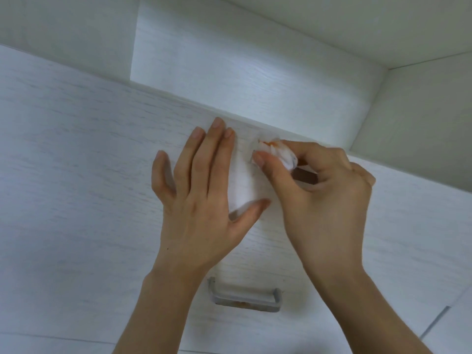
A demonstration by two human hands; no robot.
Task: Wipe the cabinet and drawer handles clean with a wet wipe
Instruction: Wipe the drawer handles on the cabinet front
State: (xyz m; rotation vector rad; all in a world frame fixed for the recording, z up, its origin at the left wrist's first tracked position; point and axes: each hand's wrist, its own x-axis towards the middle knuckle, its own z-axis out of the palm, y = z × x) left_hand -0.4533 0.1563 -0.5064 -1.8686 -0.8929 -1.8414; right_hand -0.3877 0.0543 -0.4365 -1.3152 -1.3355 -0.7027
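On the white drawer front (76, 162), our flat left hand (201, 198) steadies the wet wipe (242, 182) while our right hand (324, 190) pinches its stained end. The handle (245, 295) below shows orange grime, so wiping remains.

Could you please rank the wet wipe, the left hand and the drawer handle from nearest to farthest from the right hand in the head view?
1. wet wipe: pinched in the right hand.
2. left hand: just beside it, on the left.
3. drawer handle: farthest, lower down on the drawer front.
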